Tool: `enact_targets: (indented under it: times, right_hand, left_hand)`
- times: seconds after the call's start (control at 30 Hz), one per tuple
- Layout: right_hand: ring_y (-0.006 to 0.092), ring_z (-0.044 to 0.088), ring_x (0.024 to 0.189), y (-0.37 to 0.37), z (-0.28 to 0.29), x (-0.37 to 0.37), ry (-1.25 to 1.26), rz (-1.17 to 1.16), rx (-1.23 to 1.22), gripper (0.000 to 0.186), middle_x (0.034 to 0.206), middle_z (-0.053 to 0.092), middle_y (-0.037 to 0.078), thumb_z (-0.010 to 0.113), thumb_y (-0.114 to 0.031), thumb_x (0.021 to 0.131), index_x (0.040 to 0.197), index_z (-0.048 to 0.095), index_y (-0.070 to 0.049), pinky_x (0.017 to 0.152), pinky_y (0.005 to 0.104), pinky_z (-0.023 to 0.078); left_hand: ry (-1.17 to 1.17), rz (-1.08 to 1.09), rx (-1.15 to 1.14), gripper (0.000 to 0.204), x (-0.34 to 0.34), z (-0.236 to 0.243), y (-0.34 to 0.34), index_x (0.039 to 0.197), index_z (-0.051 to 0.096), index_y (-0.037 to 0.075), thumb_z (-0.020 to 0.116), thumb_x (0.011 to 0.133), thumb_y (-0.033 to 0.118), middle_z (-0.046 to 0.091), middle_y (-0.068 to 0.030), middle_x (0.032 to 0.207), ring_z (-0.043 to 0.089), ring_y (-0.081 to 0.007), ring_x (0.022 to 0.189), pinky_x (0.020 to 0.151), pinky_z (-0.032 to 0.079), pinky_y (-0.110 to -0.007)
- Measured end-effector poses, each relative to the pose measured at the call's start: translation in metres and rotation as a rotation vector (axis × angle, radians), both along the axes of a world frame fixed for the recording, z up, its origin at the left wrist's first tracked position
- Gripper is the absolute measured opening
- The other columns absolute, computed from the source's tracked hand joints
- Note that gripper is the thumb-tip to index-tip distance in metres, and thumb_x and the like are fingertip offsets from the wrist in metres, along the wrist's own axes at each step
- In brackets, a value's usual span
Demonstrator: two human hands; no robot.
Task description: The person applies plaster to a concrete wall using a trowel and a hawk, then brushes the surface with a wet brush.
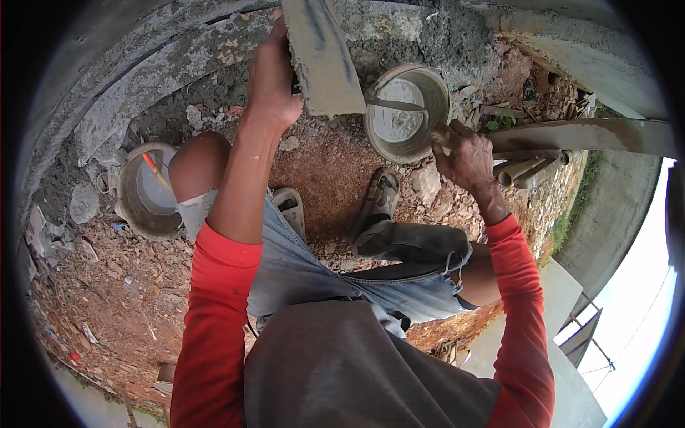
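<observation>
My left hand [273, 78] is raised at the top centre, closed on a plasterer's float [325, 60], a flat board smeared with wet grey mortar. My right hand [464, 155] is beside the rim of a bucket [440, 93] that holds pale grey liquid. Its fingers are curled around a trowel, whose narrow grey blade [396, 105] lies across the bucket's mouth and reaches toward the float's lower edge. The trowel's handle is mostly hidden by the fingers.
A second bucket [132, 207] of grey liquid stands left of my knee, with a red-orange handled tool [151, 165] in it. A mortar-covered ledge [164, 78] runs along the top. Rubble, pipes [524, 170] and a long board [592, 135] lie at the right.
</observation>
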State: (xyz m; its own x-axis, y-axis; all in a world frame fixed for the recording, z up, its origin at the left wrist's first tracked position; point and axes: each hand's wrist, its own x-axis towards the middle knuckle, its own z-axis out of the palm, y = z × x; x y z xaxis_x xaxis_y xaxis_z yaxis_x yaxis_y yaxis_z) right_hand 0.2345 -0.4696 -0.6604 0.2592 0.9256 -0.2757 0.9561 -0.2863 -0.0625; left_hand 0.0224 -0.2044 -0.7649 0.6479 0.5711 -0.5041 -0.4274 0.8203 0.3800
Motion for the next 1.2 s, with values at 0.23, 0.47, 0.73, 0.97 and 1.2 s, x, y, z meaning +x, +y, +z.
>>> enact_targets:
  times: [0.23,0.47,0.73,0.97,1.2]
  right_hand:
    - [0.0370,0.069,0.077,-0.011,0.002,-0.011,-0.304,-0.055,-0.172,0.033,0.099,0.066,0.018,0.066,-0.010,0.080,0.113,0.071,-0.010,0.066,0.0470,0.055]
    - [0.0376,0.068,0.089,-0.027,-0.007,-0.023,-0.269,0.046,-0.223,0.028,0.101,0.064,0.020,0.061,-0.009,0.081,0.106,0.069,-0.001,0.078,0.0500,0.054]
    - [0.0330,0.070,0.082,0.028,-0.060,0.035,-0.375,-0.050,-0.164,0.010,0.091,0.069,0.017,0.067,-0.015,0.083,0.086,0.072,-0.008,0.071,0.0461,0.053]
    - [0.0309,0.068,0.087,0.008,-0.033,-0.007,-0.226,0.271,-0.304,0.015,0.097,0.067,0.017,0.066,-0.012,0.083,0.092,0.074,-0.004,0.074,0.0434,0.053]
    - [0.0291,0.068,0.078,0.018,-0.058,0.040,-0.367,-0.042,-0.247,0.014,0.097,0.070,0.018,0.064,-0.010,0.084,0.090,0.075,-0.003,0.065,0.0422,0.050]
  left_hand:
    - [0.114,-0.031,0.071,0.049,0.011,0.035,-0.004,0.132,0.059,0.005,0.042,0.109,0.045,0.067,-0.0064,0.123,0.068,-0.0196,0.107,0.093,0.057,-0.037]
    - [0.188,-0.164,0.140,0.052,0.016,0.038,-0.010,0.138,0.056,0.003,0.044,0.108,0.044,0.065,-0.0098,0.127,0.066,-0.0213,0.110,0.095,0.056,-0.038]
    - [0.176,-0.329,0.098,0.051,0.031,0.021,-0.023,0.137,0.056,0.001,0.042,0.109,0.041,0.066,-0.0126,0.125,0.068,-0.0217,0.107,0.089,0.059,-0.039]
    - [0.164,-0.420,0.126,0.042,0.033,0.006,-0.033,0.134,0.058,0.001,0.043,0.109,0.030,0.069,-0.0120,0.116,0.070,-0.0211,0.097,0.087,0.060,-0.037]
    - [0.272,-0.567,0.426,0.035,0.058,-0.030,-0.059,0.128,0.062,-0.001,0.050,0.105,0.022,0.069,-0.0098,0.115,0.068,-0.0170,0.094,0.081,0.054,-0.034]
